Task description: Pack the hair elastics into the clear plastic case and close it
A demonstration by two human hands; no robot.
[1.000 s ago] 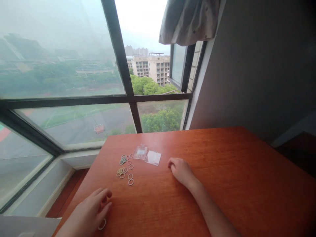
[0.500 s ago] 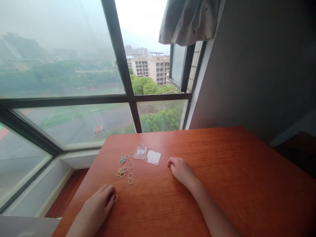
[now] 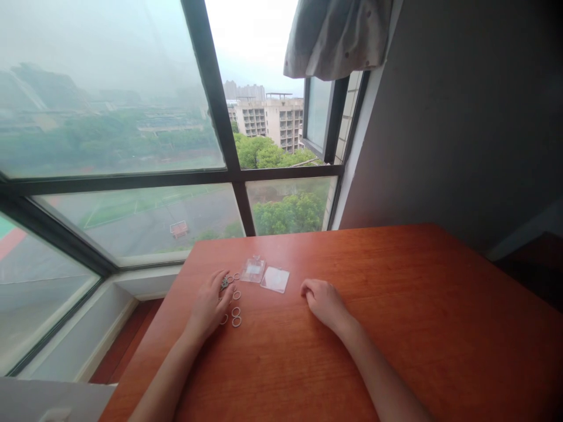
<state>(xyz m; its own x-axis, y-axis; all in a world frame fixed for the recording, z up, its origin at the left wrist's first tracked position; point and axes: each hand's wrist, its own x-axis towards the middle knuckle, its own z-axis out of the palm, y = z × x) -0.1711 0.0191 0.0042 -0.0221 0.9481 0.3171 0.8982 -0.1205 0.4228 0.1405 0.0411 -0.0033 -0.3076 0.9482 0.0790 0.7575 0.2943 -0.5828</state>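
Note:
My left hand (image 3: 210, 302) reaches over a scatter of small rings on the table, thumb and fingers apart. Dark greenish rings (image 3: 226, 282) show in the gap between its thumb and forefinger; whether it touches them I cannot tell. Other rings lie partly hidden beneath this hand. Pale rings (image 3: 236, 322) are visible to its right, and another ring (image 3: 224, 319) lies by the palm. My right hand (image 3: 323, 302) rests on the table, its fingers curled in, with no object visible in it.
A small clear plastic box (image 3: 253, 269) and a flat clear square piece (image 3: 275, 279), perhaps its lid, lie between my hands. Beneath everything is a reddish-brown wooden table (image 3: 422, 316). Dark-framed windows (image 3: 233, 176) stand beyond its far edge, with a grey wall (image 3: 440, 135) at the right.
My left hand has moved forward and right from the near side of the table to over the rings, and its fingers have spread. My right hand stays in place.

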